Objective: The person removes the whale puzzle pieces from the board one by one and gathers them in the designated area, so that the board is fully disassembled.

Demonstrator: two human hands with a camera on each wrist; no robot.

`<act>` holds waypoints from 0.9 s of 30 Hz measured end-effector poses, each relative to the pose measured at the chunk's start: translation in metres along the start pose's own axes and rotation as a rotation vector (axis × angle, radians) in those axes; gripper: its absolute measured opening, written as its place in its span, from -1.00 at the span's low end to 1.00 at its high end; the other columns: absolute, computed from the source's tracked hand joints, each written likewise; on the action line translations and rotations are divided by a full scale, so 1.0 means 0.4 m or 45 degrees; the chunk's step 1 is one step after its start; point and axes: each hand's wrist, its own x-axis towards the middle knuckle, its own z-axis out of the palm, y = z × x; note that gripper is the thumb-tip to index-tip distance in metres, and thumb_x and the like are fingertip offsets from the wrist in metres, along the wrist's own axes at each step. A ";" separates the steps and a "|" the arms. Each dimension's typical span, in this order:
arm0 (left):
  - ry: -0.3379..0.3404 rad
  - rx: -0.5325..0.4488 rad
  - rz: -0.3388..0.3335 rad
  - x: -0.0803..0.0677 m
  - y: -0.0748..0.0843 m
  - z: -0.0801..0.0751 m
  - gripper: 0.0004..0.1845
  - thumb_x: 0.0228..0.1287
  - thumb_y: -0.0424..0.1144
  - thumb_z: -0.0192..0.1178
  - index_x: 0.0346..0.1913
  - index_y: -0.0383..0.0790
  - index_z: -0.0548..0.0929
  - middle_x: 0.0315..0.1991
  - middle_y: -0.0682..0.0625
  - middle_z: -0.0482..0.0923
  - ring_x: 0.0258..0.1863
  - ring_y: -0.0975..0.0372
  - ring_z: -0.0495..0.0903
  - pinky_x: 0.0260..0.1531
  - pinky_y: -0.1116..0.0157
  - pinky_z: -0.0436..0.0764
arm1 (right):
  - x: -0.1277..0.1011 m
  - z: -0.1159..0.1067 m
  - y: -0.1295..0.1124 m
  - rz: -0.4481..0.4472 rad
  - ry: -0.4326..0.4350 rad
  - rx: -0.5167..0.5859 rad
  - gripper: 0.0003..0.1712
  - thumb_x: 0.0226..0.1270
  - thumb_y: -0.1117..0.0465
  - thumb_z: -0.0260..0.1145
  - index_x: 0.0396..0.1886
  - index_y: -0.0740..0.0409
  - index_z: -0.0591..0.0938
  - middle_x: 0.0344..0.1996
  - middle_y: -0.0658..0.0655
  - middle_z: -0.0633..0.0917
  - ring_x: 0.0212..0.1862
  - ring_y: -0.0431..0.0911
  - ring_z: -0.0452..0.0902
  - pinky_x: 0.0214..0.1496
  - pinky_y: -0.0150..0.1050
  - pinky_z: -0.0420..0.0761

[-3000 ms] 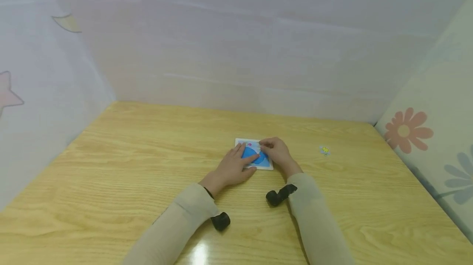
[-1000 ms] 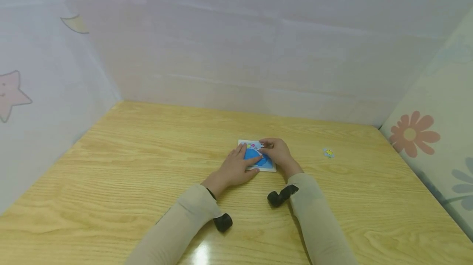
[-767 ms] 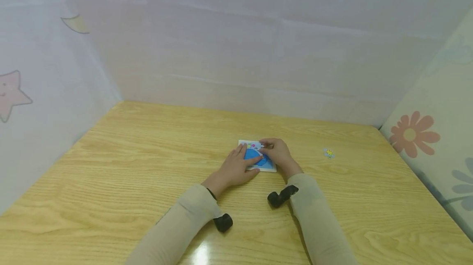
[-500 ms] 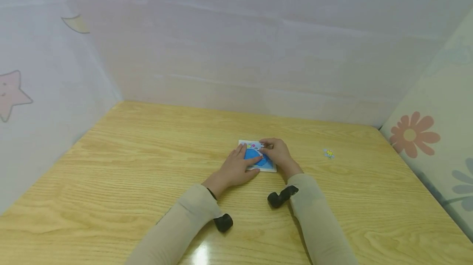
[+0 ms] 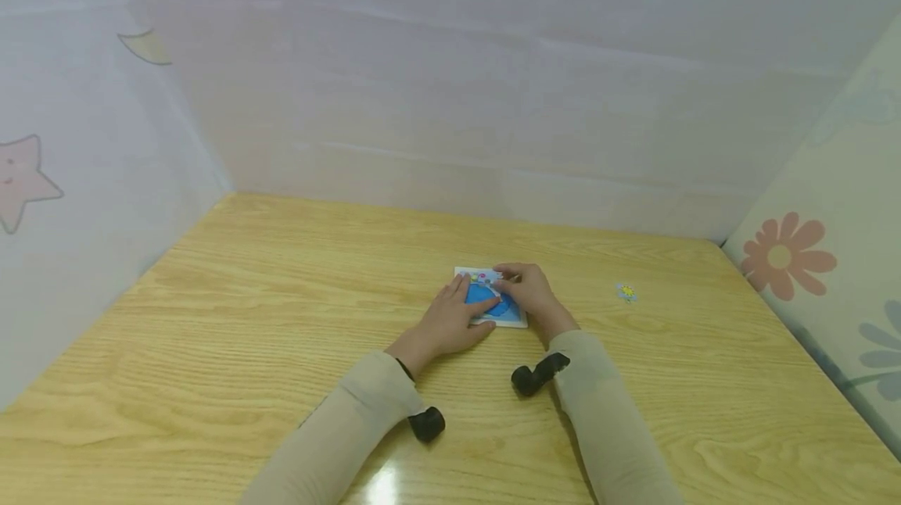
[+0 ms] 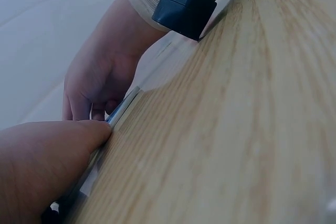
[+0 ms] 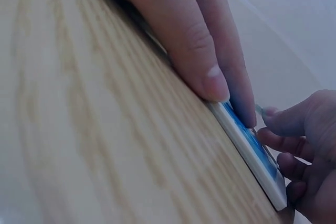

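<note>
A small square picture board (image 5: 507,320) with a white border and a blue print lies flat on the table, looking like a jigsaw puzzle. My left hand (image 5: 445,321) rests on its left part with fingers spread, the index finger reaching across the blue shape and the thumb at the near edge. My right hand (image 5: 533,291) is at the board's far right corner. Between its thumb and fingers, a thin edge of a small puzzle piece (image 7: 260,109) shows in the right wrist view; most of the piece is hidden.
A loose puzzle piece (image 5: 626,291) with a yellow sun-like print lies on the wooden table (image 5: 317,278) to the right of the board. Pale printed cloth walls (image 5: 422,98) stand behind and at both sides. Dark wrist cameras (image 5: 426,424) jut from both sleeves.
Compared with three seconds ago, the head view has shifted slightly and more coloured print shows along the board's far edge between the hands. Over the last second both hands stay nearly still.
</note>
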 end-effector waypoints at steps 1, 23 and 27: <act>0.001 -0.004 0.002 -0.001 0.001 -0.001 -0.48 0.39 0.09 -0.10 0.36 0.07 0.32 0.42 -0.43 -0.10 0.45 -0.18 -0.15 0.39 -0.04 0.00 | -0.002 -0.002 0.000 0.000 -0.002 0.007 -0.64 0.28 0.29 0.22 0.08 0.23 0.60 -0.07 0.26 0.60 -0.14 0.00 0.47 -0.07 -0.20 0.52; -0.028 -0.001 -0.060 -0.002 0.006 -0.005 -0.48 0.37 0.06 -0.05 0.35 0.08 0.33 0.44 -0.38 -0.14 0.47 -0.13 -0.18 0.40 -0.03 0.00 | -0.055 -0.169 0.059 -0.116 -0.049 -0.016 -0.56 0.36 0.16 0.17 0.20 0.16 0.51 0.10 0.31 0.52 -0.05 0.07 0.47 -0.07 -0.10 0.53; -0.025 -0.011 -0.060 -0.004 0.007 -0.008 -0.49 0.37 0.05 -0.05 0.35 0.08 0.33 0.44 -0.38 -0.14 0.47 -0.13 -0.18 0.41 -0.03 -0.01 | -0.069 -0.199 0.073 -0.105 -0.047 -0.022 -0.54 0.37 0.13 0.16 0.22 0.16 0.49 0.11 0.32 0.51 -0.03 0.06 0.46 -0.07 -0.10 0.53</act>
